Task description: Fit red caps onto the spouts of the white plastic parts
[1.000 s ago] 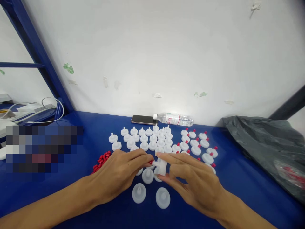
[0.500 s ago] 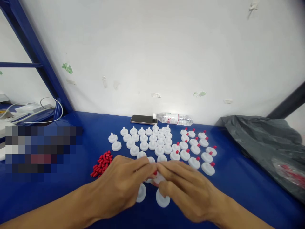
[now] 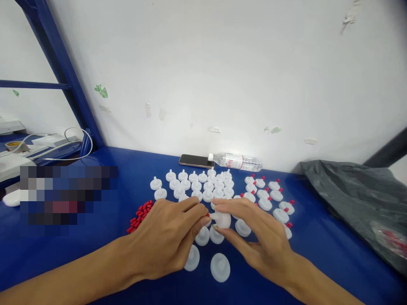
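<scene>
My left hand (image 3: 170,235) pinches a small red tip cap (image 3: 208,215) between thumb and forefinger. The thumb and fingers of my right hand (image 3: 262,237) grip a white nozzle cap (image 3: 223,220), tilted on its side with the spout pointing left. The spout's end is right by the red tip cap; whether they touch I cannot tell. Below the hands lie loose white nozzle caps (image 3: 220,267). A pile of red tip caps (image 3: 139,216) is left of my left hand, partly covered by it.
Several bare white nozzle caps (image 3: 171,175) stand mid-table, and others with red tips (image 3: 274,185) stand to the right. Behind them lie a phone (image 3: 196,161) and a water bottle (image 3: 237,161) by the wall. A dark plastic bag (image 3: 343,195) is at right, cables (image 3: 57,146) at left.
My hands have moved apart slightly, and the white nozzle cap between them now shows sideways. Earlier the fingers hid most of it. The whole view has shifted a little.
</scene>
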Demonstrator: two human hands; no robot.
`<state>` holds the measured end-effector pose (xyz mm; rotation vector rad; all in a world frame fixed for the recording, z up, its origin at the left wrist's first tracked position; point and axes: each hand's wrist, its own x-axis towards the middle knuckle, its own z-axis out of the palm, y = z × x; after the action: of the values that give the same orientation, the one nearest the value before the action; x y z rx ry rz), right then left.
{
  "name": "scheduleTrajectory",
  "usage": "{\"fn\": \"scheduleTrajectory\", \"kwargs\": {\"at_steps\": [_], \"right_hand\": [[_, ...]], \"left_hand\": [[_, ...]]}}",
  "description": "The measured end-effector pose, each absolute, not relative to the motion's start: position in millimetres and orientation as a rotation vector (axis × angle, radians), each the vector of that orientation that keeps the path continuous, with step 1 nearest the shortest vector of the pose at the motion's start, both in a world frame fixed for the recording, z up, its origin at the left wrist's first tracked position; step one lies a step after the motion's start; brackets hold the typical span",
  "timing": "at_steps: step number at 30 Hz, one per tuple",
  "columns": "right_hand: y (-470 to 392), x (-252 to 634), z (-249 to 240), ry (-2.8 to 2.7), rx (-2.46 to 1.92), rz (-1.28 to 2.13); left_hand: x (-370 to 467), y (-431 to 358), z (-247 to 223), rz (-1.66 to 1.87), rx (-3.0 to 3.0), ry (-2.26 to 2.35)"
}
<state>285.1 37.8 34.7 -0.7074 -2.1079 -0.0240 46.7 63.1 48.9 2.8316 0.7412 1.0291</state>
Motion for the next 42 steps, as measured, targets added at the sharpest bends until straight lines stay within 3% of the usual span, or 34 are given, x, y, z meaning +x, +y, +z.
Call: {"fn": "scheduleTrajectory", "kwargs": {"at_steps": [20,30,37,42], "right_hand": [[31.2,278.3,37.8,-2.152,-0.827,0.154],[34.9,301.0,51.8,-2.103,-0.941,-0.077],[40.3,312.0,59.7,-2.137,-1.045,-0.113],[35.8,320.5,68.5,-2.365,-1.192,0.239]], "left_hand": [[47.6,71.1,52.1,0.956,2.914,0.688],[25.1,104.1,64.8,0.885,2.833,0.705],[6.0,118.7,93.5,0.349,2.491,1.026],[-10.5,119.1,113.6,-0.242,2.134,1.047]]}}
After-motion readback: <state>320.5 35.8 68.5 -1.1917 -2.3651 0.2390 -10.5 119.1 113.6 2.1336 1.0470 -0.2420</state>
